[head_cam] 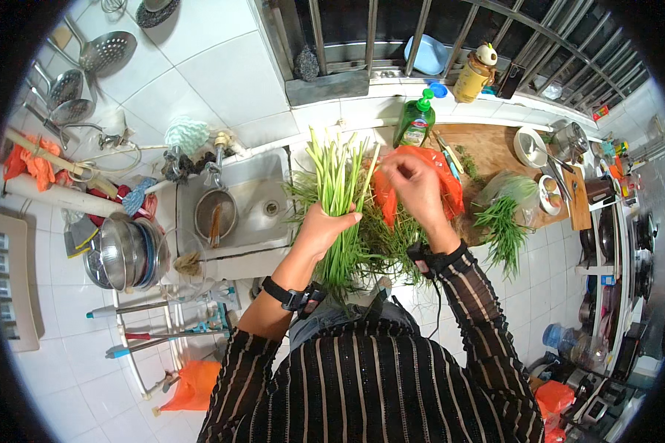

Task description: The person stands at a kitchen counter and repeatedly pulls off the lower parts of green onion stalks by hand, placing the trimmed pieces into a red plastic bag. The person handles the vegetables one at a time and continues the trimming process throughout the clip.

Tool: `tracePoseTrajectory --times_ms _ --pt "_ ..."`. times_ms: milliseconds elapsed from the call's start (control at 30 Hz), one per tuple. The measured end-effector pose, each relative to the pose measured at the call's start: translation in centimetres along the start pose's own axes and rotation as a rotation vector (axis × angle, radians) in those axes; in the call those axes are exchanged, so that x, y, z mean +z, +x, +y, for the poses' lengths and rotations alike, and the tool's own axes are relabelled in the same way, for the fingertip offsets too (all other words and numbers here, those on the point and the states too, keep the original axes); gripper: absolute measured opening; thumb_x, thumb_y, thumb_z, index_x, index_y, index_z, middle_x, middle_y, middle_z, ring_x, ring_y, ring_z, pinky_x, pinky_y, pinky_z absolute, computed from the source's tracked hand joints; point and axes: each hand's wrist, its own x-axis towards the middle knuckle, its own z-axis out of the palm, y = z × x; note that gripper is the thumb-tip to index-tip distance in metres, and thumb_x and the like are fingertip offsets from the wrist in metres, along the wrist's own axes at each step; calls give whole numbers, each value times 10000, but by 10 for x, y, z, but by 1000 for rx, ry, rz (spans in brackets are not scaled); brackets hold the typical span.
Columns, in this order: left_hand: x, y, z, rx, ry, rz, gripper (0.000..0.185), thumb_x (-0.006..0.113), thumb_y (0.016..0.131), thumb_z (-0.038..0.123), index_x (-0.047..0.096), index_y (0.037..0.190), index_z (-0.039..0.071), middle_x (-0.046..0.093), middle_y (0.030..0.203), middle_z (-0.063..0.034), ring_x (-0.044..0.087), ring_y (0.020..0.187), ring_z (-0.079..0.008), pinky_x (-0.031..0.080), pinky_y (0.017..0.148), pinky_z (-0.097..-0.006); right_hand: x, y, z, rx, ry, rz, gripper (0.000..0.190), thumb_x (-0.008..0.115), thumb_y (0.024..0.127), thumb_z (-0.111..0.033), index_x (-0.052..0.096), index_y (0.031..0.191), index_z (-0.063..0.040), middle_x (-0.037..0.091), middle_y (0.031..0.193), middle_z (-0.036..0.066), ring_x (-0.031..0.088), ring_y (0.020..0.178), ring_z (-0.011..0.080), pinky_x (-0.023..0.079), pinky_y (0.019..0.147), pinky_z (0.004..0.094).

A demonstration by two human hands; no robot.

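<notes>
A bunch of green garlic chives [337, 191] stands upright in my left hand [322, 228], pale stem ends up and green leaves hanging below. My right hand [415, 185] is raised just right of the stems, its fingers curled and thumb near the forefinger; whether a stalk is between them cannot be told. Under it lies a red plastic bag [449, 183]. Loose chive leaves and trimmings [399, 232] are spread below both hands. Farther right, another bunch of chives [501, 224] sticks out of a clear plastic bag [512, 191].
On the left is a sink [255, 183] holding a strainer [216, 213]. A green pump bottle [415, 123] stands behind the red bag. The wooden board [476, 141] carries a knife [449, 158] and a white bowl [530, 147]. Metal basins [124, 255] are stacked at left.
</notes>
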Motion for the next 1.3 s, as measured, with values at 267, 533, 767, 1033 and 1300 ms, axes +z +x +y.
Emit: tracePoseTrajectory --times_ms 267,533,767,1033,1300 --pt "-37 -12 -20 -72 -189 -32 213 625 793 9 555 994 8 611 895 -73 619 849 -194 476 768 -312 -25 29 17 59 241 143 98 591 831 -57 623 890 14 605 766 -2 538 678 63 436 633 194" --pt "-36 -5 -19 -103 -328 -115 193 632 785 24 560 964 30 625 875 -103 605 784 -195 491 699 -321 44 -30 25 289 316 -319 274 592 869 -203 589 1047 6 623 935 62 557 875 117 440 804 260" --pt "-31 0 -20 4 -22 186 206 667 773 53 593 964 34 603 868 -22 549 750 -101 440 638 -242 51 -31 27 341 332 -236 114 602 856 -103 601 810 2 558 682 -22 486 630 49 401 568 202" --pt "-20 -4 -14 19 24 7 186 699 738 24 599 894 34 590 810 0 555 733 -95 450 637 -244 45 -35 19 207 46 -390 183 592 862 -161 565 765 -8 505 601 3 479 587 92 399 538 267" --pt "-51 -6 -26 -170 -201 -169 224 709 734 68 571 911 65 562 814 -8 542 738 -128 444 673 -261 3 3 25 91 -58 -67 189 570 869 -180 599 902 4 603 758 86 551 704 170 446 672 296"
